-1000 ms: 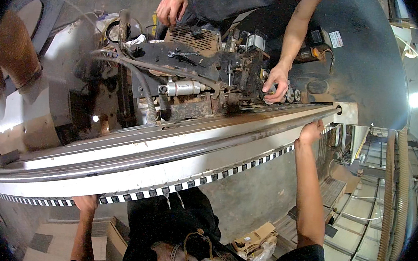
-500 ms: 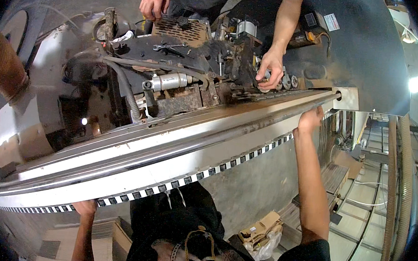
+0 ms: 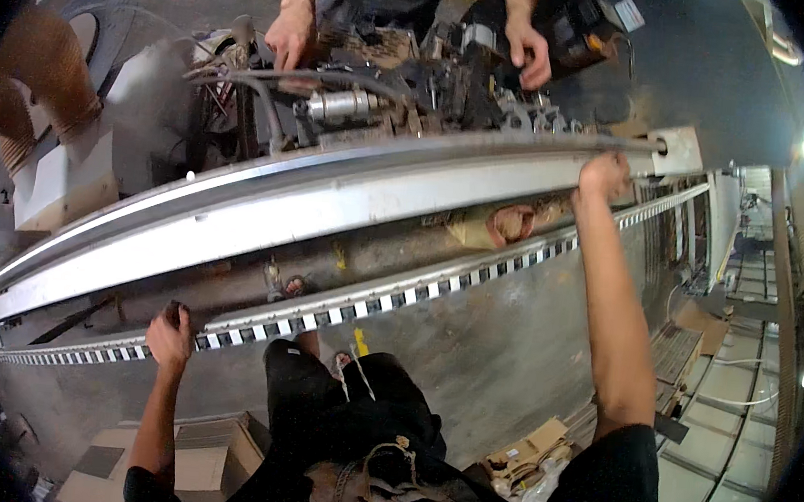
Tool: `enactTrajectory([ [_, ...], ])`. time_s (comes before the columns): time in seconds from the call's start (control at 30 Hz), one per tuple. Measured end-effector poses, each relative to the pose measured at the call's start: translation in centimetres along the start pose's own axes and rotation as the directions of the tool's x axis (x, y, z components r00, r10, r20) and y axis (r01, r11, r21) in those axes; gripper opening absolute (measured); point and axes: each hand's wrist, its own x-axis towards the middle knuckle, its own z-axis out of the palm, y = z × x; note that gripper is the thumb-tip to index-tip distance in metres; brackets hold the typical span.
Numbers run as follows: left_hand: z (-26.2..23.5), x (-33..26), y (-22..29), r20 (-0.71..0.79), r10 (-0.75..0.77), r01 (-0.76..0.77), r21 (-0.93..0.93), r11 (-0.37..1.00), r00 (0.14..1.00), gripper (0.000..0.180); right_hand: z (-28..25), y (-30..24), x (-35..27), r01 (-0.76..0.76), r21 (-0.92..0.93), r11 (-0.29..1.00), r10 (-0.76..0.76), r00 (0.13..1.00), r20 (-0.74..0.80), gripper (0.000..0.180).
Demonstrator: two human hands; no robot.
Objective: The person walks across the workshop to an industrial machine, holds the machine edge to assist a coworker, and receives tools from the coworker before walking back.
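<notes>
A long white metal beam (image 3: 262, 210) with a shiny round rod (image 3: 149, 193) along its far edge spans the view. My right hand (image 3: 605, 176) is closed at the near edge of the beam's right end; its fingertips are partly hidden. Closer to me runs a rail with black-and-white square teeth (image 3: 378, 303). At the rail's left part my left hand (image 3: 170, 336) is raised with curled fingers, a small dark patch showing at its fingertips. Whether that is a held thing I cannot make out. The left hand is apart from the beam.
Across the beam stands a person, one hand (image 3: 291, 39) reaching down to the machine parts, the other hand (image 3: 531, 60) above them. A silver cylinder (image 3: 343, 104) and hoses lie there. Cardboard boxes (image 3: 203, 453) stand at lower left; an open carton (image 3: 533, 449) sits at lower right.
The beam has shifted away from me, and a gap with the floor below now shows between it and the toothed rail. My left hand has come up into view. The other person's hands have moved.
</notes>
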Motion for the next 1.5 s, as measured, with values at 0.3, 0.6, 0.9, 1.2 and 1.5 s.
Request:
enactTrajectory([
  [0.3, 0.5, -0.3, 1.6, -0.081, -0.048, 0.052, 0.048, 0.997, 0.996, 0.045, -2.3, 6.0, -7.7, 0.173, 0.572, 0.802, -0.256, 0.964, 0.067, 0.063],
  [0.6, 2.7, 2.1, -2.6, -0.124, 0.147, -0.167, -0.168, 0.971, 0.981, 0.044, -1.0, 23.7, -20.9, 0.728, 0.362, 0.582, -0.800, 0.435, 0.413, 0.037],
  [0.9, 1.9, 3.1, -6.4, -0.180, 0.048, -0.137, -0.523, 0.841, 0.983, 0.039, -2.3, 25.9, -24.1, 0.745, 0.410, 0.525, -0.850, 0.443, 0.283, 0.039],
  [1.2, -0.7, 4.4, -8.5, -0.147, -0.071, -0.025, -0.568, 0.822, 0.987, 0.044, -0.2, 28.9, -23.8, 0.819, 0.467, 0.334, -0.900, 0.425, -0.102, 0.046],
  [1.5, 0.9, 2.8, -4.9, -0.027, -0.171, 0.109, -0.667, 0.737, 0.985, 0.040, 1.5, 29.9, -26.3, 0.799, 0.468, 0.377, -0.848, 0.502, -0.173, 0.029],
])
